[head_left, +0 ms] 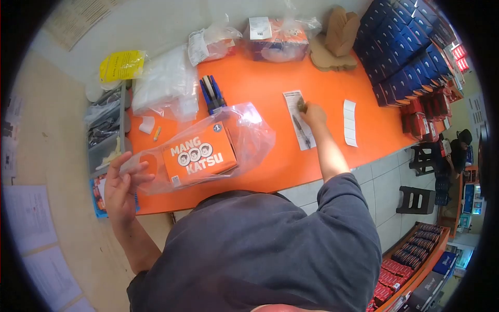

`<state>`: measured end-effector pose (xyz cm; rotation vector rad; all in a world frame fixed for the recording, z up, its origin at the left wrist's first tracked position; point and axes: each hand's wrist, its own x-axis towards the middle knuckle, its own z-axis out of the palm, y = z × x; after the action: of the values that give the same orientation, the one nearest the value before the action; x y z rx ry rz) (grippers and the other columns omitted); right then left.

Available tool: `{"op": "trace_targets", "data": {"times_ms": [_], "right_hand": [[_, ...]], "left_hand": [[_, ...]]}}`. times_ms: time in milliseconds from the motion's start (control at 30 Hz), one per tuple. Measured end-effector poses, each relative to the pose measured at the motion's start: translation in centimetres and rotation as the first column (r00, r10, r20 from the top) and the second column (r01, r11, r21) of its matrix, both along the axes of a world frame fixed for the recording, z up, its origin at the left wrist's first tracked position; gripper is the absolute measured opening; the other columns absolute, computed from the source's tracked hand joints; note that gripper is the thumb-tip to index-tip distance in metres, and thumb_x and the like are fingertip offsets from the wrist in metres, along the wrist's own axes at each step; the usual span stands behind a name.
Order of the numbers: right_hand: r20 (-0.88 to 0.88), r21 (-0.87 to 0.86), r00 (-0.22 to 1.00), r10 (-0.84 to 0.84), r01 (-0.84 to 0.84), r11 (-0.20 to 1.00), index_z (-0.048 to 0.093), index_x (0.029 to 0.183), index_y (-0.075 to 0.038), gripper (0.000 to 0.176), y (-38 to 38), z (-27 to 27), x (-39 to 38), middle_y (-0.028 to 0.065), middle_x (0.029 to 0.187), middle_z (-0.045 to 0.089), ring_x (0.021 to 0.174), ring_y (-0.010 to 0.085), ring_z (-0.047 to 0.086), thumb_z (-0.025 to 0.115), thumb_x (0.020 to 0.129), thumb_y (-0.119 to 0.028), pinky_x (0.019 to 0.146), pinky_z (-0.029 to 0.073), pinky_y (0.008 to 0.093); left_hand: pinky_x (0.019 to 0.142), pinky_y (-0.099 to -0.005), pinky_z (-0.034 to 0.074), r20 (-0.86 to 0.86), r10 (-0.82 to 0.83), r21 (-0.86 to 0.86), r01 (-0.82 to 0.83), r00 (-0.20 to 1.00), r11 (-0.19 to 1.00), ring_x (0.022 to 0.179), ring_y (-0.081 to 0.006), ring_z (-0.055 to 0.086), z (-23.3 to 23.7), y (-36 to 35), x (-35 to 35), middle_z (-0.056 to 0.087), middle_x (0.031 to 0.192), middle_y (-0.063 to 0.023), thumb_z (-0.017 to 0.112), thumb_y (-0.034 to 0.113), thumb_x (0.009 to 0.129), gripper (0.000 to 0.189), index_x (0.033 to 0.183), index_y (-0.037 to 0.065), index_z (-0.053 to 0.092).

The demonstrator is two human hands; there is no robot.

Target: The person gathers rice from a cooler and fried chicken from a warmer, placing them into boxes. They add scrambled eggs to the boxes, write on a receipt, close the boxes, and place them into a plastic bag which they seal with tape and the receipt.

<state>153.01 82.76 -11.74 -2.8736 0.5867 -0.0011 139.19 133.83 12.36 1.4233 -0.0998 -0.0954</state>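
An orange takeout box (200, 155) printed "MANG KATSU" lies inside a clear plastic bag (253, 130) on the orange table. Beside the bag's left end, my left hand (120, 187) is raised with its fingers apart and nothing in them. My right hand (315, 115) is closed on a small dark greenish-brown object (301, 105), too small to identify, at the upper part of a long white paper slip (291, 100). A dark pen (300, 128) lies along that slip. To the right is a strip of white labels (350, 123).
Behind the bag stands a blue tape dispenser (212, 95). A grey divided bin (107, 132) with packed utensils is at the left, near stacked clear bags (163, 83). Bagged boxes (278, 41) stand at the back; blue boxes (403, 52) are piled right. A person (460, 151) is far right.
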Motion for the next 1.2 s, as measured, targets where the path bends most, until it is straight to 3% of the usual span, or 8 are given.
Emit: {"op": "trace_targets", "data": {"times_ms": [200, 267, 400, 700, 833, 1067, 1133, 1200], "right_hand": [[0.375, 0.23, 0.919, -0.119, 0.032, 0.973, 0.067, 0.087, -0.005, 0.022, -3.1, 2.6, 2.9, 0.0172, 0.085, 0.066, 0.08, 0.0264, 0.065, 0.063, 0.075, -0.023, 0.073, 0.049, 0.0369], [0.621, 0.748, 0.75, -0.228, -0.48, 0.459, 0.063, 0.097, -0.001, 0.025, 0.0, 12.7, 2.9, 0.0074, 0.084, 0.065, 0.071, 0.0141, 0.06, 0.062, 0.071, -0.003, 0.064, 0.047, 0.0269], [0.75, 0.661, 0.658, 0.064, -0.744, -0.094, 0.05, 0.117, 0.003, 0.04, 13.4, 29.8, -2.6, 0.0113, 0.099, 0.06, 0.086, 0.0183, 0.061, 0.057, 0.078, 0.004, 0.072, 0.051, 0.0297], [0.19, 0.583, 0.173, 0.967, -0.812, 0.031, 0.053, 0.104, -0.004, 0.033, 30.2, 19.4, -9.1, 0.0182, 0.089, 0.061, 0.084, 0.0316, 0.061, 0.06, 0.073, -0.006, 0.071, 0.047, 0.0401], [-0.365, 0.559, 0.206, 0.908, -0.731, 0.39, 0.054, 0.105, -0.002, 0.031, 30.4, 19.4, -11.8, 0.0191, 0.089, 0.063, 0.088, 0.0351, 0.06, 0.057, 0.076, -0.013, 0.075, 0.047, 0.0414], [-0.743, -0.119, 0.258, 0.618, -0.959, 0.257, 0.059, 0.09, -0.014, 0.018, 29.2, 22.3, -12.5, 0.0031, 0.076, 0.064, 0.071, 0.0218, 0.064, 0.055, 0.084, -0.03, 0.056, 0.047, 0.0358], [-0.741, -0.36, 0.318, 0.591, -0.932, 0.05, 0.064, 0.064, -0.014, 0.031, 25.8, 24.3, -10.8, 0.0034, 0.067, 0.062, 0.062, 0.0218, 0.062, 0.053, 0.084, -0.036, 0.052, 0.045, 0.0372], [-0.439, -0.329, 0.464, 0.769, -0.88, 0.343, 0.061, 0.06, -0.007, 0.027, 23.5, 29.3, -8.6, 0.012, 0.055, 0.056, 0.058, 0.0292, 0.058, 0.062, 0.075, -0.03, 0.052, 0.044, 0.0391]], "left_hand": [[0.072, -0.0258, 0.051, 0.073, 0.027, 0.225, -0.043, 0.997, 0.973, 0.087, -0.0177, 0.062, 0.0, -0.6, -0.4, 0.05, 0.122, -0.0228, 0.068, 0.015, 0.075, 0.078, 0.138, 0.004, 0.024], [0.068, -0.021, 0.05, 0.053, -0.005, 0.199, -0.006, 0.999, 0.98, 0.086, -0.013, 0.061, -0.2, -0.5, -0.7, 0.049, 0.125, -0.0217, 0.071, 0.015, 0.073, 0.086, 0.141, 0.007, 0.019], [0.06, -0.0158, 0.047, 0.127, 0.014, 0.188, -0.038, 0.992, 0.981, 0.084, -0.0078, 0.057, -1.6, 0.6, -1.1, 0.048, 0.127, -0.0196, 0.071, 0.011, 0.071, 0.092, 0.143, 0.011, 0.013], [0.061, -0.0184, 0.047, 0.162, -0.063, 0.015, 0.061, 0.985, 0.998, 0.12, -0.0198, 0.043, -3.0, 1.0, -2.7, 0.036, 0.137, -0.0192, 0.057, -0.007, 0.07, 0.089, 0.144, 0.014, 0.012], [0.067, -0.0214, 0.049, 0.134, -0.118, -0.087, 0.131, 0.984, 0.988, 0.121, -0.0213, 0.042, -3.6, 0.5, -3.1, 0.035, 0.136, -0.0195, 0.052, -0.013, 0.071, 0.087, 0.144, 0.013, 0.013], [0.071, -0.0227, 0.05, -0.036, -0.228, 0.005, 0.228, 0.973, 0.974, 0.099, -0.0222, 0.059, -3.1, 1.3, -3.1, 0.05, 0.122, -0.0198, 0.05, -0.012, 0.073, 0.08, 0.143, 0.01, 0.016], [0.077, -0.0257, 0.049, 0.053, -0.282, 0.029, 0.28, 0.958, 0.959, 0.093, -0.0164, 0.059, -3.3, 1.3, -0.5, 0.052, 0.12, -0.0185, 0.05, -0.006, 0.077, 0.077, 0.143, 0.011, 0.015], [0.082, -0.0276, 0.048, 0.294, -0.116, -0.059, 0.139, 0.949, 0.988, 0.089, -0.0147, 0.061, -1.4, 1.1, 2.5, 0.061, 0.107, -0.0166, 0.05, 0.001, 0.084, 0.066, 0.142, 0.01, 0.019]]}}
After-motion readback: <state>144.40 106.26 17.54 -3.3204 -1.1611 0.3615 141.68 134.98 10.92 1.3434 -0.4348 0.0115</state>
